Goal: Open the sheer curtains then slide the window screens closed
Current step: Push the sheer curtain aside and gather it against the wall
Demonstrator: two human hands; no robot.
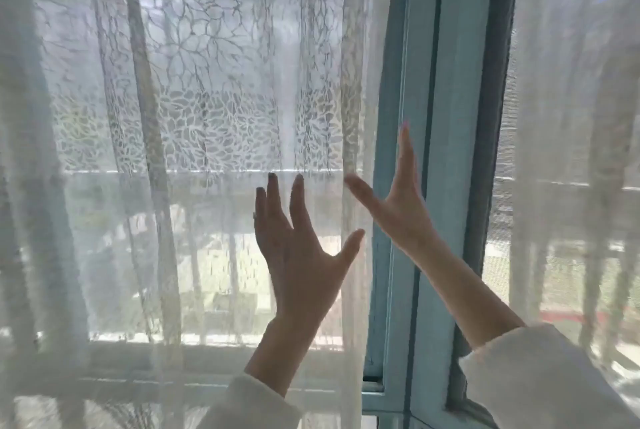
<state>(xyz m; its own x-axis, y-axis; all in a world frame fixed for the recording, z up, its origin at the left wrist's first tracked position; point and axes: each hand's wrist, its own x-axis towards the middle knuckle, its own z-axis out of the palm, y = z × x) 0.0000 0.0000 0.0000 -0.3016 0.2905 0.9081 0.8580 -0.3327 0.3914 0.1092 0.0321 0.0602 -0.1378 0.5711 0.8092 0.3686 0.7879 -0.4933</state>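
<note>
The left curtain (194, 151) hangs across most of the window, its inner edge just beside the blue window frame (457, 151); the right curtain (568, 151) hangs past the frame. Both hands are raised with fingers spread apart, gripping nothing. The left hand (304, 255) lies flat against the left curtain near its edge; the right hand (398, 200) is in front of the frame, thumb reaching toward that edge. The fabric looks light, soft and easily snagged, so gathering the hanging edge in a loose pinch probably works best. I cannot pick out the screens.
</note>
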